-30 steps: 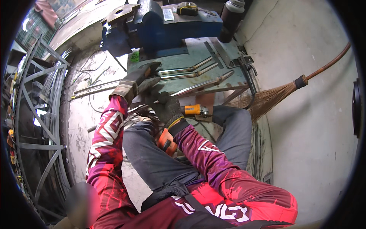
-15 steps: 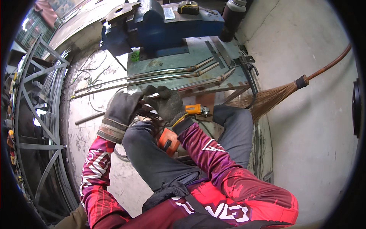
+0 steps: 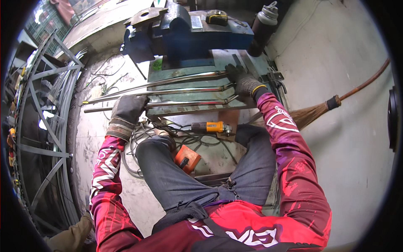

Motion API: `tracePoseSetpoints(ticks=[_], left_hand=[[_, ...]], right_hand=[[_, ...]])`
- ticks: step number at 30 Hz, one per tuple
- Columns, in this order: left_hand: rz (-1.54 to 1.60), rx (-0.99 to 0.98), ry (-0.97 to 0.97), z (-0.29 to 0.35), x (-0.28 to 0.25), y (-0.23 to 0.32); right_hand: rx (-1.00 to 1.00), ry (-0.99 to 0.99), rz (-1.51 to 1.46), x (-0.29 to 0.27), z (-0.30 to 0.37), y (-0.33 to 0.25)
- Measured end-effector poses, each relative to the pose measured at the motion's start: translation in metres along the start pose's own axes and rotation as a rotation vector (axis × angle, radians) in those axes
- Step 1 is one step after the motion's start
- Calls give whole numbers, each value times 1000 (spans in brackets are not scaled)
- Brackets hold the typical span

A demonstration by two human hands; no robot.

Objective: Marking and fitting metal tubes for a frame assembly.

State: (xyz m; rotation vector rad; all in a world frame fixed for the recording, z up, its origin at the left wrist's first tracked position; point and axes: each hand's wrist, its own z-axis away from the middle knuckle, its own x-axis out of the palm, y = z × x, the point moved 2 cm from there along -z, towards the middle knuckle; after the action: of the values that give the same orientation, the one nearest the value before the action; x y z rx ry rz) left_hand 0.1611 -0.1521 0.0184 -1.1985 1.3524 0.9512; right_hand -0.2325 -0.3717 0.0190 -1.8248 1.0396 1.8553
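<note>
Bright bare metal runs across our view: three bent tubes lie roughly side by side on a green-topped bench (image 3: 184, 96), from ten o'clock round to one. Our left hand (image 3: 128, 111), at about ten o'clock, looks closed around the nearest tube (image 3: 184, 103), with its straight end poking out beyond the glove. Our right hand (image 3: 243, 82) sits at one o'clock, palm down by the angled ends, fingertips against the far tube (image 3: 184, 78); whether it grips or merely rests, we cannot tell. The middle tube (image 3: 184, 91) lies between the other two, its bend toward one o'clock like theirs.

We judge that one hand at each end keeps the long pieces from rolling or skewing, and that the bends point one way so the shapes sit neatly together. The grinder (image 3: 210, 126), at the centre, probably lies between our knees to stay within reach.

Counting: three tubes, two gloved hands, one grinder, one orange object (image 3: 189, 158) toward seven o'clock, one blue vise (image 3: 180, 40) at twelve with one tape measure (image 3: 217, 18) on top, one dark bottle (image 3: 263, 31) at one, and one broom (image 3: 312, 114) near three.
</note>
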Motion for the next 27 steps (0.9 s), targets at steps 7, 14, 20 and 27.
tracePoseSetpoints(ticks=[7,14,20,27], left_hand=[[54,-132,-82,-7,-13,5],[13,-163,34,-18,-14,21],[87,28,209,-65,14,71],[142,122,169,-107,17,98]], right_hand=[[2,-445,-308,-8,16,0],[85,-364,-209,8,24,0],[52,-274,-264,24,24,4],[-6,-129,-564,33,29,23]])
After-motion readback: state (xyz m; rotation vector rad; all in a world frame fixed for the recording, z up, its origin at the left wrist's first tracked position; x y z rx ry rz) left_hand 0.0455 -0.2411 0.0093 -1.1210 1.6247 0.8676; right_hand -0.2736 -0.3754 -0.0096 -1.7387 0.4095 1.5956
